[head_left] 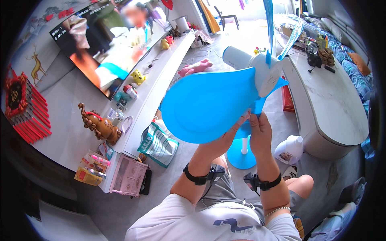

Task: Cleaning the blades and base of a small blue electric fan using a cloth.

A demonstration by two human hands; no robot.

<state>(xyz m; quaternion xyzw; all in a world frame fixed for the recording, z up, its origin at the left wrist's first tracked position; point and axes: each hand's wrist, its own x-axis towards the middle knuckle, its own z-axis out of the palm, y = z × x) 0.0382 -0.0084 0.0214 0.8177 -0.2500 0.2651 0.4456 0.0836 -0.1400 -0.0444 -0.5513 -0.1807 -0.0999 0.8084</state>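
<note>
A stand with a round blue base (241, 156), a short white pole (244, 146), a white housing (269, 76) and a large blue plastic blade or panel (208, 105) stands in front of me; it looks like a pedestal fan. My left hand (224, 141) reaches up at the panel's lower right edge, its fingertips blurred and partly hidden near a small pinkish patch. Beside it, my right hand (261, 128) has its fingers curled at the blue part (256, 105) below the housing, thumb on its front. Blue-and-white strips (269, 30) rise from the housing.
Figurines and bottles line the white TV cabinet (150, 90) at left. A green-and-white bag (158, 144) and pink drawer box (129, 176) stand on the floor. At right are a white jug (289, 149) and a marble-topped table (337, 111). A pink plush toy (195, 67) lies beyond.
</note>
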